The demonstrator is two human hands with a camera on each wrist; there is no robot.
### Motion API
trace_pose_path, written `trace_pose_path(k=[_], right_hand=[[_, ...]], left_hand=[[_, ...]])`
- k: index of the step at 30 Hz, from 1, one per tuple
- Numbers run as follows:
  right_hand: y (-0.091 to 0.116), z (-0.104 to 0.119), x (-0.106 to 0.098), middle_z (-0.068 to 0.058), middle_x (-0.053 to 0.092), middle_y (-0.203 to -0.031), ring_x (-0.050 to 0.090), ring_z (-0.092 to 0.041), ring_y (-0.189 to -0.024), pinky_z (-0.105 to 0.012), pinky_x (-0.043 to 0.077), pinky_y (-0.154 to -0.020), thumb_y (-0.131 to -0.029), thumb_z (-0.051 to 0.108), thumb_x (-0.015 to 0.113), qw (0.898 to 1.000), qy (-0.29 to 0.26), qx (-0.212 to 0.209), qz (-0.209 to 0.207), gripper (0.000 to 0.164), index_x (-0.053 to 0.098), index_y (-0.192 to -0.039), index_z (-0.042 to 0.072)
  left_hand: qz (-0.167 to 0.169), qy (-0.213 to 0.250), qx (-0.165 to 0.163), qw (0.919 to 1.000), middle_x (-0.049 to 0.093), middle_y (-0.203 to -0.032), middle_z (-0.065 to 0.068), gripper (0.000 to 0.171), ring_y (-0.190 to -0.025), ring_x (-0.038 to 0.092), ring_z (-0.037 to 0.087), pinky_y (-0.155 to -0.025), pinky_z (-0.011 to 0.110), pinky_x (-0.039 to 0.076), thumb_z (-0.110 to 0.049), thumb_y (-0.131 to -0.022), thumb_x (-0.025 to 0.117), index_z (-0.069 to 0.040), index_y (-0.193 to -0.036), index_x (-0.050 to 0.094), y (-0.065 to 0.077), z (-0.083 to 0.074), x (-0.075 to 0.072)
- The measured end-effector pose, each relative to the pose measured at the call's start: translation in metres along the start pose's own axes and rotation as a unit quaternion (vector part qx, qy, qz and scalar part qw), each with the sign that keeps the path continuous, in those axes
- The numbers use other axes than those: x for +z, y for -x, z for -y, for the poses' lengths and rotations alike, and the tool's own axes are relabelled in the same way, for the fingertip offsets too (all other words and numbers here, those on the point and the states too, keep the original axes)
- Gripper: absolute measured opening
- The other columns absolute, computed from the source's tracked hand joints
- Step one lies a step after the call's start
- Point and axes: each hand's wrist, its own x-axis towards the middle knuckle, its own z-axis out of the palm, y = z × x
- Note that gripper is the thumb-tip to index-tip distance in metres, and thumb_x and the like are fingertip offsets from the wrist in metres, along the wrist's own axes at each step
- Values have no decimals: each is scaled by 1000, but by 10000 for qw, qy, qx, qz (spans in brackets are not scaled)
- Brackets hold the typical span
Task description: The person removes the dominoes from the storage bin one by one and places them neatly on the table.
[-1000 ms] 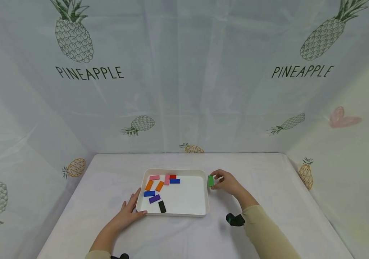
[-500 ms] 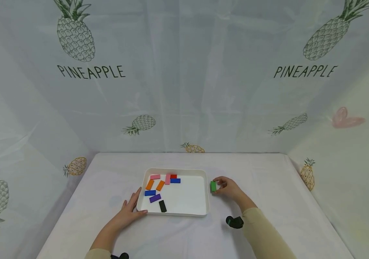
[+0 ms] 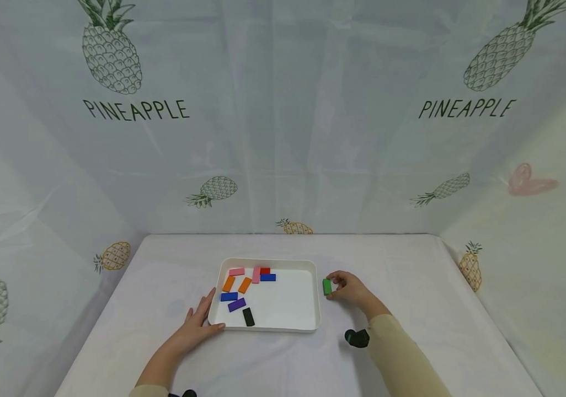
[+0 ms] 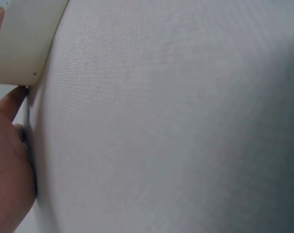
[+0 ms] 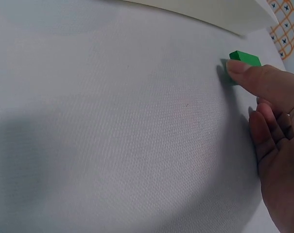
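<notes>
A white rectangular tray [image 3: 288, 303] lies on the cloth, with small coloured blocks in its left half. My left hand [image 3: 193, 330] is at the tray's front left corner, fingers extended along the left side and thumb at the front rim. In the left wrist view, that hand [image 4: 8, 160] touches the pale tray wall [image 4: 25, 39]. Just outside the tray's right side, my right hand [image 3: 353, 290] pinches a green block [image 3: 327, 286] between thumb and fingers. The right wrist view has the thumb against the green block [image 5: 246, 58], low near the cloth; the other fingers are partly hidden.
Inside the tray lie pink [image 3: 236, 272], red [image 3: 265, 271], blue [image 3: 229, 296], orange [image 3: 245, 285], purple [image 3: 236, 305] and black [image 3: 249, 317] blocks. White cloth covers the table [image 3: 392, 253]. Pineapple-print curtains [image 3: 283, 138] rise at the back and both sides.
Over the first half second my right hand came slightly nearer and lower with the green block, beside the tray's right rim. Since then it has stayed put. My left hand remains at the corner.
</notes>
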Motion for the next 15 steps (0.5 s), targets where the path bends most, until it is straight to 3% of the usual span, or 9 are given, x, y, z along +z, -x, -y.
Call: trace_pose_path(k=[15], right_hand=[[-2, 2, 1, -6, 51, -93, 47, -20, -79, -30, 43, -67, -68, -3, 86, 9990, 438, -68, 56, 46, 67, -110, 3]], left_hand=[[9, -22, -50, 10000, 12, -162, 14, 107, -148, -5, 35, -113, 57, -14, -48, -76, 77, -21, -158, 13, 0, 0, 0]])
